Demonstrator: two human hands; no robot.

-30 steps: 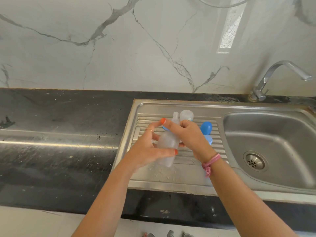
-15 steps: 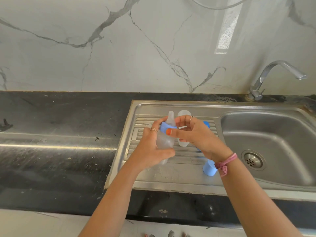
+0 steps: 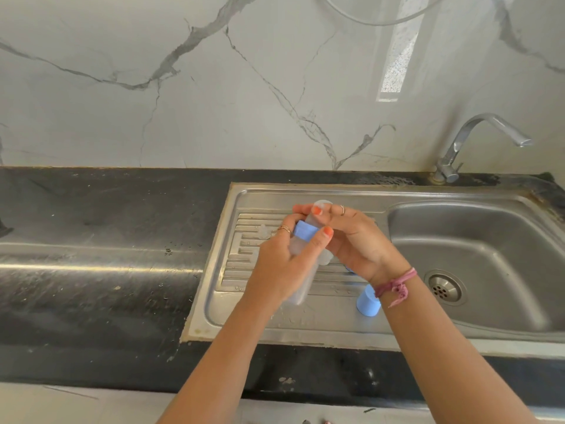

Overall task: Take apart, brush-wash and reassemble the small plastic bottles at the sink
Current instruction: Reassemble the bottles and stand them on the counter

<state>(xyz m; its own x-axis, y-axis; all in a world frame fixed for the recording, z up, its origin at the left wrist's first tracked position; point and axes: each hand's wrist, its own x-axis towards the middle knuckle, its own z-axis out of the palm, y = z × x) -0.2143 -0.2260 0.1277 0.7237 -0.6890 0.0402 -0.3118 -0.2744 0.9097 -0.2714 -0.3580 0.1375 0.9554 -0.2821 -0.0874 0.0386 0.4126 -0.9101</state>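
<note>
The small translucent bottle [image 3: 301, 286] feels light, thin-walled and wet, so it could slip; I hold it above the sink's draining board [image 3: 244, 258], left hand [image 3: 284, 267] wrapped round its body, right hand [image 3: 357, 240] pinching the clear cap [image 3: 318, 215] by the blue collar [image 3: 305, 231].

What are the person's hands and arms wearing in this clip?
Both forearms are bare, no sleeves. Orange nail polish on both hands. The left hand wears a thin ring, the right hand another, and a frayed pink wristband circles the right wrist.

Home kitchen (steel sink [image 3: 305, 332], tap [image 3: 477, 139])
</note>
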